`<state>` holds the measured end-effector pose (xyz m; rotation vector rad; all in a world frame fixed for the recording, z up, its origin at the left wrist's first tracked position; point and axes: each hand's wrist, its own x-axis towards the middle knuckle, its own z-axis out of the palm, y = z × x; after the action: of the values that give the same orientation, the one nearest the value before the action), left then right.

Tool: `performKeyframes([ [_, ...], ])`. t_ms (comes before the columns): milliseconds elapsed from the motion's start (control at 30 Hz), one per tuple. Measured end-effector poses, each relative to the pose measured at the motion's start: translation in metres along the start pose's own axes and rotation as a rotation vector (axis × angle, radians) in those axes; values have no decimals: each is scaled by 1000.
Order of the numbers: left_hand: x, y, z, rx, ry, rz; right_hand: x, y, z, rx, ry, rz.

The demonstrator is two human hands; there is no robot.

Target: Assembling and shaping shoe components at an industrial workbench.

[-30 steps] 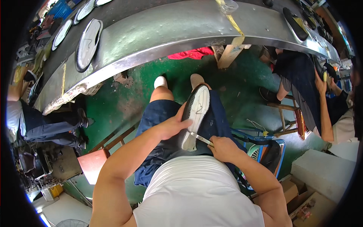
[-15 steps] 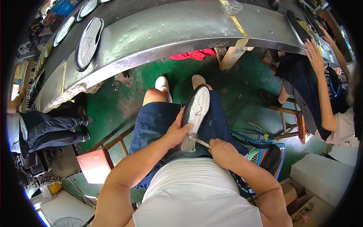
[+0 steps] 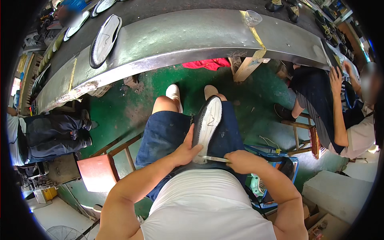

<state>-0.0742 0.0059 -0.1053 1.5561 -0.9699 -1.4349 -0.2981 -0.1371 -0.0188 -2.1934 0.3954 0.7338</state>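
Observation:
A shoe upper [image 3: 210, 120] with a white underside and a black edge lies bottom-up along my lap, its toe pointing away from me. My left hand [image 3: 186, 152] is closed on its left side near the heel, thumb across the white bottom. In my right hand [image 3: 245, 161] is a slim silver-coloured, blade-like tool [image 3: 215, 159]; its exact kind is hard to make out. The tool's far end meets the heel, where a pale, translucent piece [image 3: 199, 160] shows.
Ahead runs a metal-edged workbench [image 3: 168, 38], bearing another white-bottomed shoe [image 3: 105, 42] and a clear cup [image 3: 253, 18]. A red stool [image 3: 96, 174] stands at left, a blue-framed chair [image 3: 295, 172] at right. Co-workers sit on both sides, one with a hand [image 3: 336, 80] at the bench.
My right hand has drawn slightly right, and the tool now lies flatter across the heel. Less of the pale piece shows. My left hand keeps its hold on the shoe upper.

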Motion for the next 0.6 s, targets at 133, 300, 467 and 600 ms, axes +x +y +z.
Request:
performKeyframes([
  [133, 0, -4, 1, 34, 54, 3, -4, -22, -46, 228, 120, 90],
  [300, 10, -1, -2, 169, 78, 40, 61, 10, -21, 135, 506, 202],
  [467, 2, 19, -34, -54, 79, 8, 51, 26, 3, 821, 567, 93],
  [600, -17, 73, -72, -502, 51, -41, 51, 65, 43, 1180, 597, 82],
])
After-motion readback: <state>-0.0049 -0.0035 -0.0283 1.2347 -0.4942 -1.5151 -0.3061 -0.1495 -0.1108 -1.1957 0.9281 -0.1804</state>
